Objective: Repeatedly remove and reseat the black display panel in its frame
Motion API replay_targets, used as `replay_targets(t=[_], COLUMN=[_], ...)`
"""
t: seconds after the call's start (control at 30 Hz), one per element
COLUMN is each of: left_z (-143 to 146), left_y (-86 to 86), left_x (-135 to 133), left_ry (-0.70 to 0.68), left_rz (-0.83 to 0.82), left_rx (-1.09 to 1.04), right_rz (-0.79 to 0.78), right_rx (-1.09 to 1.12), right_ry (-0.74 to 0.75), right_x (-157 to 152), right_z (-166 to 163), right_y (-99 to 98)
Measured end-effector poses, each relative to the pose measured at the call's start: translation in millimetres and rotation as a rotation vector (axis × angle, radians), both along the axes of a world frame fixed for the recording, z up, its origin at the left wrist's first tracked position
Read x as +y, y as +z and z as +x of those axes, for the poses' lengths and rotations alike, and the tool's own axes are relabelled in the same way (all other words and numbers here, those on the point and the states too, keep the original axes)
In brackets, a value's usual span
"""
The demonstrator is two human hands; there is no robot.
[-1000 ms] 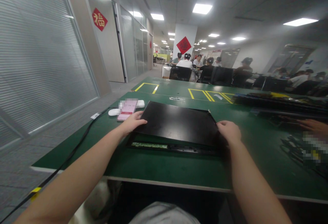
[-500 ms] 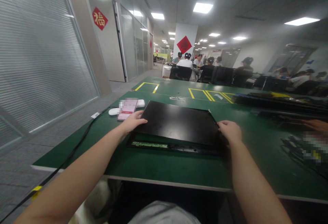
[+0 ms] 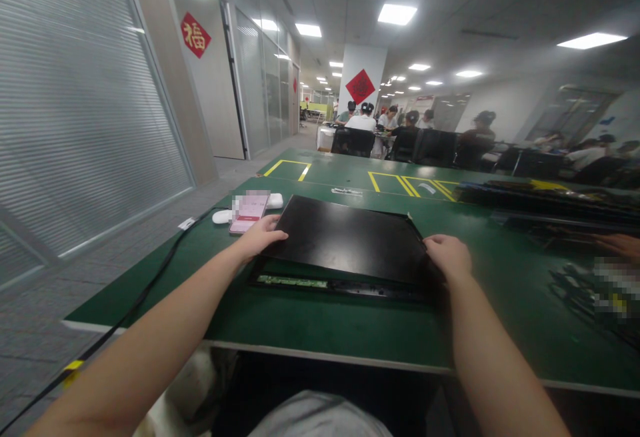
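A flat black panel (image 3: 350,240) lies on the green table (image 3: 325,320), its near edge raised a little above a black frame with a green circuit strip (image 3: 293,281). My left hand (image 3: 260,237) grips the panel's left edge, thumb on top and fingers curled under. My right hand (image 3: 449,255) grips the right edge with its fingers closed around it.
A pink phone (image 3: 249,212) and two white objects (image 3: 221,217) lie left of the panel, with a black cable (image 3: 150,287) running off the table. Dark parts are stacked at the right, where another person's hand (image 3: 620,245) rests. Several people sit at far tables.
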State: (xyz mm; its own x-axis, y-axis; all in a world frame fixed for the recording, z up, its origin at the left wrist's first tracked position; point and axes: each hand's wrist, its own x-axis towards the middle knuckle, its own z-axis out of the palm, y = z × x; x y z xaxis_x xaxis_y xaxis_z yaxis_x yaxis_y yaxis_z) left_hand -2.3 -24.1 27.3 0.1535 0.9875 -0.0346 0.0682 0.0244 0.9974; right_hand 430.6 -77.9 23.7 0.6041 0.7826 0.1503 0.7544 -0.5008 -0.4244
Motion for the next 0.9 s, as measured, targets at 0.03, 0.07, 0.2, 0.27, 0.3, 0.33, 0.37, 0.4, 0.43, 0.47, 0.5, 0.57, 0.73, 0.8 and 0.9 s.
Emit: replay_targets(t=[0.03, 0.07, 0.2, 0.27, 0.3, 0.33, 0.37, 0.4, 0.43, 0.47, 0.5, 0.57, 0.73, 0.8, 0.9], left_z=[0.1, 0.2, 0.3, 0.4, 0.4, 0.5, 0.6, 0.7, 0.8, 0.9, 1.0, 1.2, 2.1, 2.8, 4.0], left_y=[-0.1, -0.3, -0.7, -0.5, -0.4, -0.2, 0.0, 0.2, 0.4, 0.5, 0.5, 0.2, 0.0, 0.8, 2.2], left_x=[0.0, 0.1, 0.1, 0.1, 0.0, 0.0, -0.1, -0.2, -0.3, -0.4, -0.5, -0.5, 0.2, 1.0, 2.7], left_ry=[0.000, 0.000, 0.001, 0.003, 0.005, 0.007, 0.008, 0.009, 0.009, 0.010, 0.011, 0.016, 0.055, 0.079, 0.100], left_rz=[-0.001, -0.003, -0.013, -0.015, -0.015, -0.016, -0.016, -0.014, -0.012, -0.008, -0.004, 0.003, -0.027, -0.059, -0.099], left_rx=[-0.004, -0.007, -0.011, -0.014, -0.017, -0.019, -0.021, -0.023, -0.023, -0.023, -0.024, -0.034, -0.051, -0.074, -0.123], right_rz=[-0.006, -0.013, -0.035, -0.040, -0.040, -0.037, -0.032, -0.025, -0.018, -0.012, -0.008, -0.005, 0.009, 0.029, 0.035], right_rx=[0.002, 0.004, 0.021, 0.032, 0.034, 0.031, 0.024, 0.014, 0.004, -0.001, -0.001, 0.010, 0.012, 0.013, 0.026], right_ry=[-0.001, -0.002, -0.009, -0.007, -0.004, 0.002, 0.007, 0.013, 0.019, 0.023, 0.024, 0.026, 0.014, 0.013, 0.008], right_x=[0.0, 0.0, 0.1, 0.1, 0.1, 0.2, 0.2, 0.3, 0.4, 0.5, 0.6, 0.9, 2.5, 3.4, 4.6], right_z=[0.1, 0.3, 0.5, 0.7, 0.8, 1.1, 1.3, 1.7, 2.0, 2.4, 2.7, 3.3, 5.6, 7.0, 9.2], right_y=[0.0, 0.0, 0.3, 0.3, 0.1, -0.2, -0.5, -0.9, -1.3, -1.6, -1.9, -2.4, -5.1, -6.6, -8.4])
